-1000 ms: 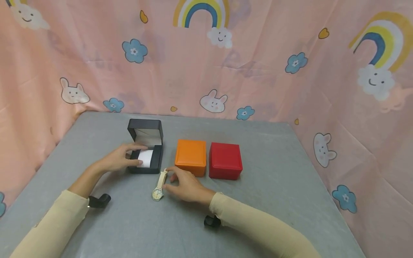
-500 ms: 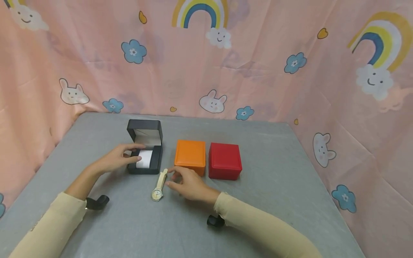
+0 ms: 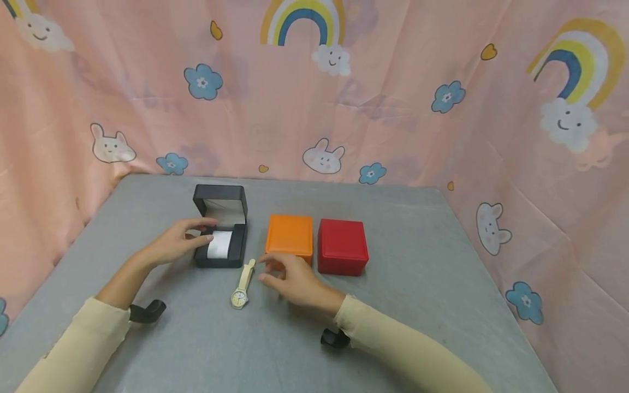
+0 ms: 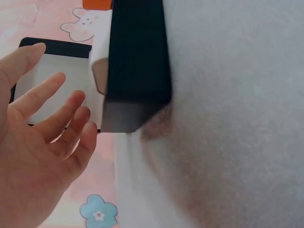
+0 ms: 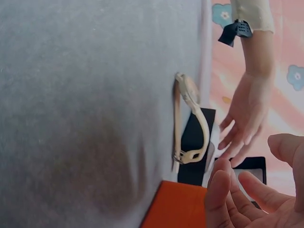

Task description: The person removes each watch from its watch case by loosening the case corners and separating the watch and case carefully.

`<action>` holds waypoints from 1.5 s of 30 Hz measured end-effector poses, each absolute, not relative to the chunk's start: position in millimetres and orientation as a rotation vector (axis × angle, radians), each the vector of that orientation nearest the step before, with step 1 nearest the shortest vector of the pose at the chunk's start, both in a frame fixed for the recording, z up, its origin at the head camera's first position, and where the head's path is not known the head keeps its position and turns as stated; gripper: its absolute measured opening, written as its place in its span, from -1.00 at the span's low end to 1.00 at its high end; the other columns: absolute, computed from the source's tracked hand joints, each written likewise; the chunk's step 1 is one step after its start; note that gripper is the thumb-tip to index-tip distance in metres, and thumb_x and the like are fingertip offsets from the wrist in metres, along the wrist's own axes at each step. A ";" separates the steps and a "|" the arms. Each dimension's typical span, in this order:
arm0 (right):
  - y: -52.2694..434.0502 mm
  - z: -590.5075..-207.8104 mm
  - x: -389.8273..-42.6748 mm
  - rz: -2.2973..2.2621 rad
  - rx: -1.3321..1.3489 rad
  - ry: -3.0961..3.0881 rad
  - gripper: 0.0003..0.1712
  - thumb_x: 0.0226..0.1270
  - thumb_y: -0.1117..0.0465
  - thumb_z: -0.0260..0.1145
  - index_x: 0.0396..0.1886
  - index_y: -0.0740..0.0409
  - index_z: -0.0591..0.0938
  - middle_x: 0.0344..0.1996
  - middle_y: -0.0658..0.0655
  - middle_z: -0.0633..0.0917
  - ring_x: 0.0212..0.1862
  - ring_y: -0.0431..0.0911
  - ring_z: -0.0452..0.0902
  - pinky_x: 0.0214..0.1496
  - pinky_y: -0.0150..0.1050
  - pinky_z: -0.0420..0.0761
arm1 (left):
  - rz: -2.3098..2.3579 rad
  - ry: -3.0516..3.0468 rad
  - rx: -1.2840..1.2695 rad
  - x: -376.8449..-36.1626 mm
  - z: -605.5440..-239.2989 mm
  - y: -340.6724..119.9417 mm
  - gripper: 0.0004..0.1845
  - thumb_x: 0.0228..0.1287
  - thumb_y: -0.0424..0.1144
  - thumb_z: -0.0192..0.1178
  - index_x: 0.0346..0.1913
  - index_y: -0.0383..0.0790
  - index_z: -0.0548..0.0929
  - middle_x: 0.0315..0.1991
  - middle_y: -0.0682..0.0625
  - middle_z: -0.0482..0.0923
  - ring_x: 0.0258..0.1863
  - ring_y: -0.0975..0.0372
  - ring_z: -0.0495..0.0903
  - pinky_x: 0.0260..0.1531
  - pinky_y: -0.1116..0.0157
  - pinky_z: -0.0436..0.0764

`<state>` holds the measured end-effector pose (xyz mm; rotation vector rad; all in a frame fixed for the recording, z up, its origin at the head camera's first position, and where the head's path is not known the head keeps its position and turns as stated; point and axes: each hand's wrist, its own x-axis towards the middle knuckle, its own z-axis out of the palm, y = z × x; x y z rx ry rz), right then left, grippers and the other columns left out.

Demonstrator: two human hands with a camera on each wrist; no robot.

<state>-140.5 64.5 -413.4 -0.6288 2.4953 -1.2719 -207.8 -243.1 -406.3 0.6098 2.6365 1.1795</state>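
An open black box with a white cushion stands on the grey table, its lid upright. My left hand lies at the box's left side, fingers straight and spread, holding nothing; the left wrist view shows the left hand next to the black box. A cream-strapped watch lies flat in front of the box. My right hand hovers just right of it, fingers relaxed, not touching it. In the right wrist view the watch lies beyond my fingers.
A closed orange box and a closed red box sit side by side right of the black box. A pink printed curtain hangs close around the table's back and sides. Bare grey tabletop stretches to the right and front.
My right hand has drawn back to the right, off the watch strap. The watch and the left hand stay nearly where they were.
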 end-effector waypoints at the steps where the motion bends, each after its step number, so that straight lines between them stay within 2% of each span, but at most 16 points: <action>1: 66.1 -412.6 -140.2 -1.278 -0.638 2.503 -0.56 0.41 0.11 0.36 0.24 0.09 0.61 -0.08 0.03 0.71 -0.44 -0.21 0.50 -0.39 -0.41 0.55 | 1.182 2.641 0.613 -207.0 -405.9 -243.1 -0.50 0.50 -0.23 0.14 0.39 -0.41 0.44 0.38 -0.35 0.44 0.34 -0.22 0.40 0.23 -0.22 0.49; 6: 74.3 -404.9 -139.9 -1.323 -0.636 2.509 -0.59 0.44 0.11 0.33 0.22 0.09 0.60 -0.13 0.01 0.71 -0.29 -0.14 0.56 -0.28 -0.35 0.59 | 1.185 2.657 0.652 -203.6 -402.7 -238.9 -0.50 0.51 -0.22 0.14 0.38 -0.40 0.45 0.37 -0.34 0.46 0.30 -0.19 0.44 0.22 -0.21 0.49; 15: 93.0 -394.8 -142.4 -1.407 -0.561 2.554 -0.59 0.42 0.15 0.34 0.23 0.05 0.61 -0.12 0.06 0.71 -0.34 -0.13 0.57 -0.36 -0.34 0.59 | 1.152 2.674 0.717 -203.6 -395.8 -222.1 -0.52 0.50 -0.20 0.14 0.38 -0.33 0.48 0.33 -0.29 0.52 0.26 -0.12 0.48 0.17 -0.09 0.52; 22: 109.2 -396.3 -145.4 -1.545 -0.511 2.595 -0.60 0.42 0.22 0.33 0.21 0.15 0.60 -0.07 0.11 0.70 -0.23 -0.09 0.64 -0.27 -0.31 0.64 | 1.182 2.628 0.762 -207.6 -389.9 -204.4 -0.53 0.49 -0.20 0.17 0.36 -0.29 0.51 0.32 -0.28 0.53 0.27 -0.16 0.51 0.18 -0.06 0.55; 26: 115.3 -398.1 -144.8 -1.619 -0.497 2.617 -0.58 0.42 0.24 0.32 0.23 0.19 0.59 -0.05 0.16 0.69 -0.13 -0.03 0.65 -0.16 -0.24 0.67 | 1.195 2.598 0.794 -209.3 -389.3 -195.4 -0.54 0.47 -0.21 0.18 0.35 -0.27 0.52 0.33 -0.29 0.51 0.30 -0.21 0.49 0.23 -0.13 0.53; 30: 119.3 -400.2 -142.9 -1.673 -0.504 2.626 -0.50 0.41 0.27 0.32 0.31 0.25 0.52 0.15 0.25 0.64 0.07 0.09 0.62 0.09 -0.04 0.70 | 1.193 2.574 0.806 -211.1 -389.0 -187.4 -0.54 0.48 -0.22 0.18 0.36 -0.26 0.51 0.34 -0.28 0.51 0.31 -0.20 0.47 0.29 -0.17 0.48; 33: 119.8 -401.8 -140.0 -1.691 -0.476 2.609 -0.36 0.41 0.26 0.33 0.44 0.25 0.40 0.37 0.25 0.51 0.30 0.15 0.51 0.30 0.05 0.59 | 1.186 2.561 0.812 -213.3 -387.7 -181.2 -0.53 0.48 -0.23 0.18 0.37 -0.26 0.50 0.33 -0.29 0.51 0.30 -0.18 0.46 0.29 -0.16 0.48; 37: 117.4 -405.9 -135.6 -1.714 -0.440 2.541 -0.16 0.43 0.26 0.31 0.59 0.22 0.16 0.57 0.21 0.24 0.57 0.16 0.20 0.49 0.08 0.34 | 1.202 2.537 0.824 -217.5 -385.8 -169.7 -0.51 0.45 -0.29 0.20 0.39 -0.28 0.47 0.35 -0.30 0.48 0.30 -0.19 0.44 0.24 -0.13 0.52; 41: 112.1 -413.4 -129.7 -1.715 -0.441 2.492 -0.01 0.44 0.25 0.29 0.65 0.21 -0.09 0.66 0.19 -0.03 0.67 0.11 -0.13 0.58 0.15 0.12 | 1.180 2.528 0.831 -220.1 -386.1 -157.8 -0.42 0.43 -0.25 0.23 0.46 -0.21 0.40 0.40 -0.29 0.42 0.31 -0.19 0.43 0.18 -0.09 0.57; 44: 107.3 -416.9 -124.9 -1.720 -0.416 2.474 0.05 0.45 0.21 0.29 0.66 0.19 -0.20 0.67 0.17 -0.17 0.68 0.08 -0.29 0.62 0.17 -0.01 | 1.139 2.531 0.826 -222.0 -389.3 -150.1 -0.31 0.39 -0.18 0.29 0.53 -0.11 0.31 0.45 -0.31 0.34 0.11 -0.18 0.54 0.03 -0.03 0.61; 45: 105.7 -417.5 -123.9 -1.733 -0.415 2.461 0.07 0.45 0.21 0.28 0.65 0.19 -0.22 0.67 0.17 -0.20 0.69 0.07 -0.32 0.64 0.16 -0.05 | 1.126 2.529 0.828 -222.7 -390.5 -148.0 -0.26 0.38 -0.17 0.30 0.55 -0.08 0.27 0.48 -0.30 0.29 0.13 -0.18 0.54 0.04 -0.03 0.62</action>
